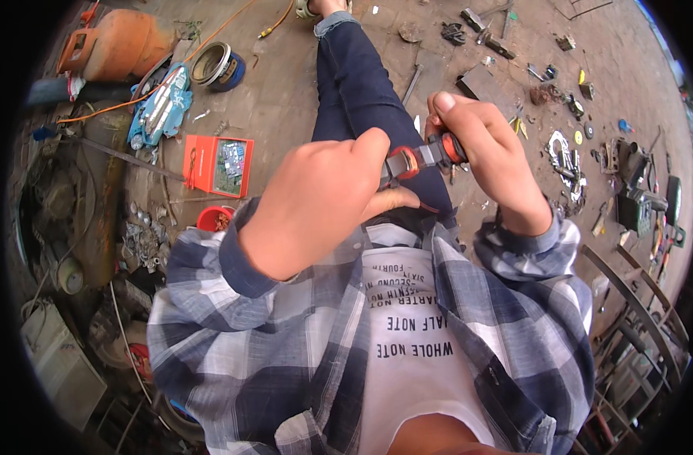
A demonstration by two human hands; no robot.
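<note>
My left hand (320, 182) is closed round one end of a small grey-and-black cylindrical part with orange-red rings (428, 157), held above my thigh. Its thumb stretches along the underside. At the other end, beside a dark round piece with a red edge, my right hand (494, 140) has its fingers curled in and its thumb pointing up. Most of the right fingertips are hidden, and so is the end of the part inside my left fist. The exact kind of part cannot be made out.
An orange gas cylinder (126, 47) lies far left, near a round tin (212, 64) and a blue bag (164, 106). Closer are an open red box (198, 163) and a red bucket (210, 218). Scattered tools and metal parts, including a dark green case (636, 211), cover the right floor.
</note>
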